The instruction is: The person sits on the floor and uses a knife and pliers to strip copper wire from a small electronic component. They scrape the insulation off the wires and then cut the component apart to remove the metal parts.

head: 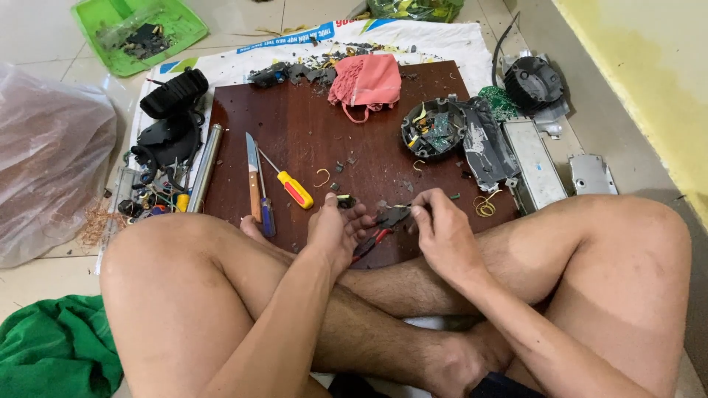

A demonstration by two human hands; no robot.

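I sit cross-legged at a dark brown wooden board [317,125] lying on the floor. My left hand [335,228] pinches a small dark electronic part [345,201] with a yellow wire at the board's near edge. My right hand [442,230] is closed over red-handled pliers [380,230], whose jaws point toward the small part. The two hands are close together, a few centimetres apart.
A knife [253,177], a blue-handled tool [266,214] and a yellow-handled screwdriver [293,188] lie left on the board. A round opened device [434,127] and a pink cloth [366,81] sit farther back. Black parts [171,118], a metal tube [206,166], a green tray [140,29], a plastic bag [44,162].
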